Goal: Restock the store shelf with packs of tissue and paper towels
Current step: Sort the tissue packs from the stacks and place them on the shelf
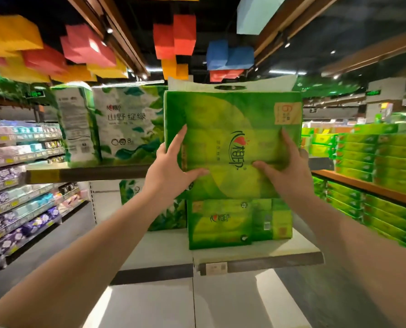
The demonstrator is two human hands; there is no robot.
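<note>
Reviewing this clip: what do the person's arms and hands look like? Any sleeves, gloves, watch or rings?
Both forearms are bare from the bottom edge of the frame up to the wrists; no sleeve shows. The left hand and right hand wear no gloves. No watch, bracelet or ring is visible on either wrist or on the fingers that show. Fingernails look short and unpainted, though motion blur limits detail.

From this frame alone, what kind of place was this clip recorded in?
Most likely a supermarket aisle. Both hands hold a green tissue pack up at an end shelf with price-tag strips, stacked green packs fill the right, and long shelves of packaged goods line the left.
</note>
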